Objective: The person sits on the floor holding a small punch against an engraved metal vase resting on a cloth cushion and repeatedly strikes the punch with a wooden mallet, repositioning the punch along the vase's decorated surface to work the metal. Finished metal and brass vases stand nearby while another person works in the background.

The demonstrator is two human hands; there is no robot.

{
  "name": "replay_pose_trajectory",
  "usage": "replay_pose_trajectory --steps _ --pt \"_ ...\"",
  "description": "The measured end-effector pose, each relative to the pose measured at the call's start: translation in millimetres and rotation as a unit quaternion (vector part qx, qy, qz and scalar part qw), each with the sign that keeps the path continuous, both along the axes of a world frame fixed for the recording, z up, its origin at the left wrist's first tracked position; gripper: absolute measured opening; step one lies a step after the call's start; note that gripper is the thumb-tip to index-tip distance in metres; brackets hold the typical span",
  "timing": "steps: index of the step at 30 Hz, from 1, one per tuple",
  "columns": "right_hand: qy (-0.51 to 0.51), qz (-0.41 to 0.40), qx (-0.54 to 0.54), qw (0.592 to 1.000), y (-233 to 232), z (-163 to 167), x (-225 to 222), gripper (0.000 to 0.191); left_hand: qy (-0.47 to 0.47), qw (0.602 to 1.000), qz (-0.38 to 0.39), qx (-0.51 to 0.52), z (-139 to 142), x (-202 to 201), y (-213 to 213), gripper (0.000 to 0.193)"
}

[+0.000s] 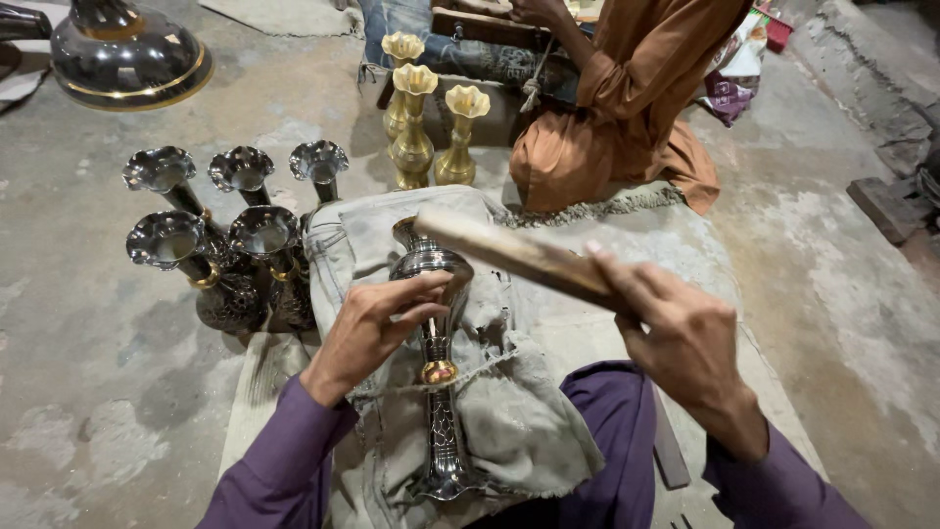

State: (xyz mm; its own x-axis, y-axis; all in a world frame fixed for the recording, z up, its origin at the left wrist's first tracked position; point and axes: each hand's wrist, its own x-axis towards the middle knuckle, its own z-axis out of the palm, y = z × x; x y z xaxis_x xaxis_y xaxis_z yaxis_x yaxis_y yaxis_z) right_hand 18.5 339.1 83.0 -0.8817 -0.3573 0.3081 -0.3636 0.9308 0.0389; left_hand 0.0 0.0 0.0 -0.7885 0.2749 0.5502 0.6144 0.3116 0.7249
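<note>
Left hand [377,328] is closed over the body of a silver vase [438,362], which is laid on its side across a grey cloth [519,411] draped over the lap, base toward the wearer and mouth pointing away. Right hand [676,328] is wrapped around a wooden stick [509,253], its far end held just above the vase's upper part. The step in hand is judged to be tapping or rubbing the metal; steady support from the left hand would be called for. Beyond, five dark fluted vases [230,245] are stood on the floor [117,411], then three brass vases [431,118], beside a seated person in an orange garment [627,108].
</note>
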Motion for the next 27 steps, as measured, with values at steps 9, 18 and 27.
replay_pose_trajectory --steps 9,18,27 --pt "0.01 0.039 -0.01 0.999 -5 25 -12 0.068 -0.04 0.989 0.029 0.137 -26 8 7 0.049" --pt "-0.017 0.066 0.105 0.992 -25 56 -26 0.073 -0.061 0.964 0.124 0.227 -39 19 18 0.048" --pt "0.078 0.138 0.168 0.973 -56 77 -39 0.061 -0.061 0.951 0.162 0.257 -41 27 25 0.049"
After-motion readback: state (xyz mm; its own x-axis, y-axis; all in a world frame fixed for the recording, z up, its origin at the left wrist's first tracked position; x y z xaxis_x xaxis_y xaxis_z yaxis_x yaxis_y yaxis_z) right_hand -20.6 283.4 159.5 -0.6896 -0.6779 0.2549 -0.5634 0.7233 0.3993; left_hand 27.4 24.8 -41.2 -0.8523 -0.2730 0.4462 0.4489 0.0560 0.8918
